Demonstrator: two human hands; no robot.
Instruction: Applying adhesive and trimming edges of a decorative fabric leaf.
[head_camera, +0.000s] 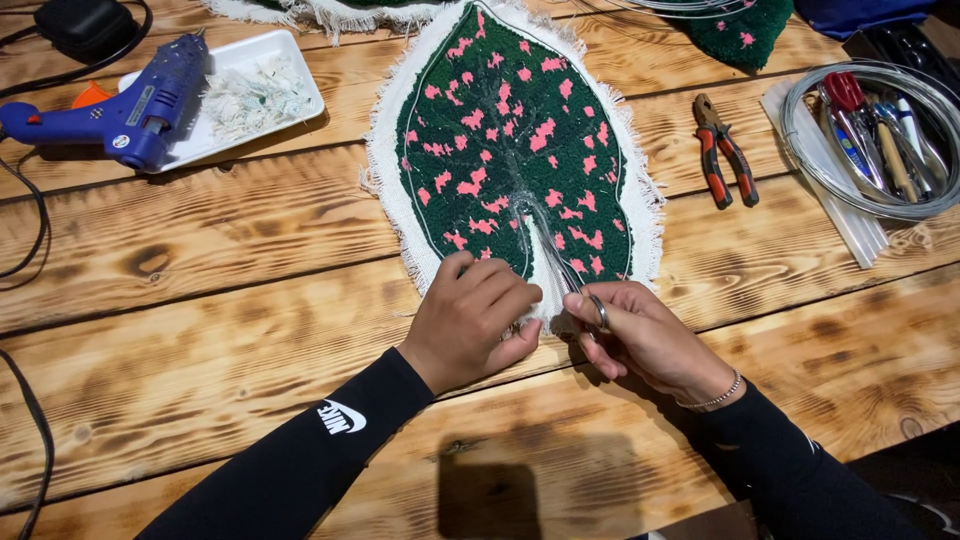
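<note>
Black sleeves are coming in from the near edge of the wooden table (250, 330), both hands working at the stem end of a leaf-shaped tufted rug piece (510, 140), dark green with pink flecks and a frayed white cloth border. It is lying flat at the table's middle, tip pointing away from the person. Her or his left hand (475, 320) is pressing down on the white border at the base, fingers curled and closed against the cloth. Just beside it, the right hand (640, 335), a bead bracelet at the wrist, is gripping small metal scissors (570, 280), fingers closed through the loops, blades lying along the leaf's pale centre line; whether the blades are parted cannot be told. Far left, a blue glue gun (135, 100) is resting on a white tray (290, 75) of fibre scraps. Right of the leaf, red-handled pliers (725, 150) are lying near a wire coil (870, 135) ringing assorted tools.
</note>
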